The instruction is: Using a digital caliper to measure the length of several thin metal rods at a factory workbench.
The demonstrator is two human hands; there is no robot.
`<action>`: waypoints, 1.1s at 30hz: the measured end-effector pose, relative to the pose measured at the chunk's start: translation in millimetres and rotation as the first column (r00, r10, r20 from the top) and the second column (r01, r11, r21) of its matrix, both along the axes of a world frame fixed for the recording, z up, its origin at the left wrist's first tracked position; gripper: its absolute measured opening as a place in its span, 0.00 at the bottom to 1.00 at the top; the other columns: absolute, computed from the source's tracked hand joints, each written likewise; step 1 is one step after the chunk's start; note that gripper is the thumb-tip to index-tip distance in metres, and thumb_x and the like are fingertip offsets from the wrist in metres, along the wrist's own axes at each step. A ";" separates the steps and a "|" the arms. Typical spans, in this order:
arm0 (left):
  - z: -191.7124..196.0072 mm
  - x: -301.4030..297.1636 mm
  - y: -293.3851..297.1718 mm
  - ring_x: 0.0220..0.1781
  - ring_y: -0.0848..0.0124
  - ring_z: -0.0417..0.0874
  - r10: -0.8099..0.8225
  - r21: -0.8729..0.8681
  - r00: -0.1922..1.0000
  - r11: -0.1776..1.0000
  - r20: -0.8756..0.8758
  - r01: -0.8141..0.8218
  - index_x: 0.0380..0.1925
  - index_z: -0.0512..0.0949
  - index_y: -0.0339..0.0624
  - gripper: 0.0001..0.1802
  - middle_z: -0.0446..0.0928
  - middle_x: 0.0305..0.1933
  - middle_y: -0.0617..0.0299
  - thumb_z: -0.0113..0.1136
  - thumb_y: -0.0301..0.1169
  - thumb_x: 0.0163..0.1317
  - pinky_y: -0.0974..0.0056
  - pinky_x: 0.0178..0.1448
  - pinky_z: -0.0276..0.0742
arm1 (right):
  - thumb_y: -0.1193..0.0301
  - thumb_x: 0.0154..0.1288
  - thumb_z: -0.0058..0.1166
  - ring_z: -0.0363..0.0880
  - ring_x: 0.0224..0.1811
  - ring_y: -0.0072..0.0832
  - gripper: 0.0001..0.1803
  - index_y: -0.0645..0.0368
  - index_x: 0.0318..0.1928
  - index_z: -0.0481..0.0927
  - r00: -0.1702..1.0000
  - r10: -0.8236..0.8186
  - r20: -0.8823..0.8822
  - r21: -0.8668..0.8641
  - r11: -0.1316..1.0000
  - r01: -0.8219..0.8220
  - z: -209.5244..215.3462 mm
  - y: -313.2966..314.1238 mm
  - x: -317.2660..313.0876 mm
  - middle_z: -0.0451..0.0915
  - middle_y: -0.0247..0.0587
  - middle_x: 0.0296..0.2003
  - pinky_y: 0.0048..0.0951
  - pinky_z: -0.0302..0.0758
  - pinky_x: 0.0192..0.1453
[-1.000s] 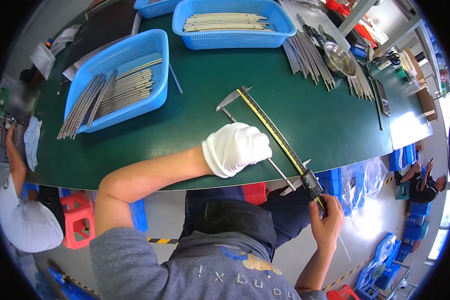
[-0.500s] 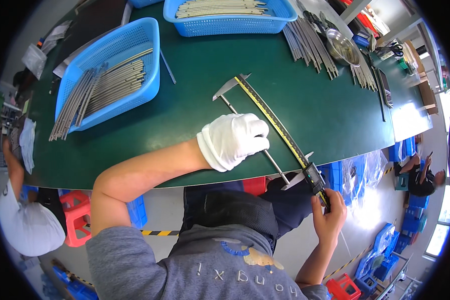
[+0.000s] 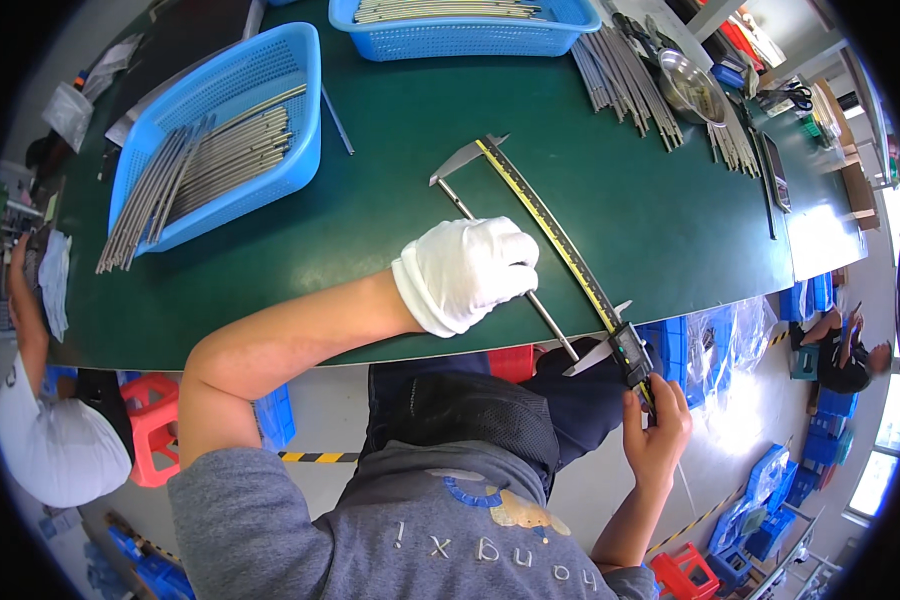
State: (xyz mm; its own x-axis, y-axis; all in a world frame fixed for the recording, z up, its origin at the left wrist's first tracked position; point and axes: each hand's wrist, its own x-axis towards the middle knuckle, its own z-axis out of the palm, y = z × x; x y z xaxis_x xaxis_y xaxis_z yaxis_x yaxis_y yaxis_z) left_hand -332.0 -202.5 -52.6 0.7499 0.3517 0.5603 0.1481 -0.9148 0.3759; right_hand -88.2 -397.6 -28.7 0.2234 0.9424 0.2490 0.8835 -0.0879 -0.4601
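Observation:
My left hand (image 3: 470, 272), in a white glove, is closed around a thin metal rod (image 3: 549, 318) above the green table. A long digital caliper (image 3: 562, 240) stretches beside the rod, its jaws at the rod's two ends. The far jaw (image 3: 457, 163) lies by the rod's upper end. By its lower end is the sliding jaw (image 3: 592, 358), past the table's near edge; whether both jaws touch the rod, I cannot make out. My bare right hand (image 3: 654, 428) grips the caliper near its display (image 3: 629, 350), thumb and fingers around the beam's end.
A blue basket of metal rods (image 3: 305, 165) stands at the left, another blue basket (image 3: 470, 42) at the back. Loose rods (image 3: 630, 90) and a metal bowl (image 3: 691, 88) lie at the back right. One rod (image 3: 337, 120) rests near the left basket. A person in white (image 3: 60, 440) is at far left.
The view has shifted slightly, so the table and baskets sit a little higher. Both hands keep their holds on the rod and the caliper. The person at far left has moved an arm.

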 end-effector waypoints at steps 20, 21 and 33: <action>-0.1 3.6 2.7 0.34 0.65 0.77 0.004 0.025 1.000 1.000 0.017 -0.004 0.27 0.77 0.44 0.11 0.74 0.32 0.64 0.61 0.22 0.39 0.62 0.28 0.75 | 0.72 0.54 0.63 0.66 0.16 0.27 0.14 0.65 0.40 0.77 1.000 0.011 -0.028 -0.023 1.000 -0.011 -0.1 -0.4 3.1 0.70 0.39 0.22 0.26 0.61 0.19; 0.0 3.6 2.7 0.34 0.65 0.77 0.001 0.028 1.000 1.000 0.012 -0.001 0.27 0.77 0.44 0.11 0.74 0.32 0.64 0.61 0.22 0.39 0.62 0.28 0.75 | 0.72 0.54 0.63 0.66 0.16 0.27 0.14 0.65 0.40 0.77 1.000 0.012 -0.027 -0.024 1.000 -0.012 0.5 -0.3 2.7 0.70 0.39 0.22 0.26 0.61 0.19; 1.8 3.1 5.2 0.35 0.65 0.77 -0.021 0.060 0.999 0.998 -0.033 0.023 0.27 0.78 0.43 0.10 0.74 0.31 0.64 0.61 0.23 0.39 0.62 0.29 0.76 | 0.71 0.53 0.63 0.67 0.17 0.27 0.14 0.64 0.39 0.78 0.999 -0.006 -0.040 -0.023 1.000 0.005 1.6 -0.2 1.8 0.71 0.39 0.22 0.26 0.62 0.21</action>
State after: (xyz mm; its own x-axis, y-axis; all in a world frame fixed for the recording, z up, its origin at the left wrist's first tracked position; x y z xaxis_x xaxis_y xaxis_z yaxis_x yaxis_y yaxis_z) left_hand -328.9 -197.4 -50.7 0.7749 0.3015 0.5555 0.1392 -0.9387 0.3153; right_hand -86.3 -397.7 -27.1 0.2383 0.9465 0.2177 0.8638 -0.1041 -0.4929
